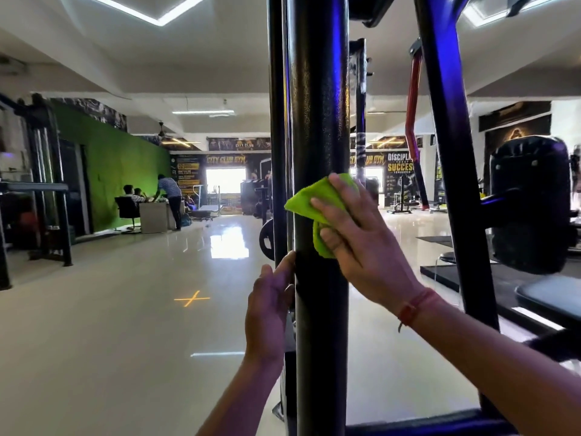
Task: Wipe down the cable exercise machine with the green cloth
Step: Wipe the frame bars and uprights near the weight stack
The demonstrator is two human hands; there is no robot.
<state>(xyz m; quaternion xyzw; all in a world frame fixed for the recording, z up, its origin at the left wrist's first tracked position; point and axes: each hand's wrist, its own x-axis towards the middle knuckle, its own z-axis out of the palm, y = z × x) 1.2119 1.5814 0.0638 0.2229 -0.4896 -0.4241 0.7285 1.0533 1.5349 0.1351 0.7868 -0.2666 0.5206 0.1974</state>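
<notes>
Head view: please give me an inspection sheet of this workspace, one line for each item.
Surface: black upright post of the machine, glossy.
Job's things: green cloth pressed against the post.
Clutter: nothing seen.
Grippers: right hand presses the cloth with straight fingers; left hand touches the post's left edge, lower down.
Cables: nothing seen.
Surroundings: shiny floor, green wall, black padded seat back at right, people at a desk far left.

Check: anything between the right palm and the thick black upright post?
Head view: only the folded green cloth lies between the right hand and the black post.
</notes>
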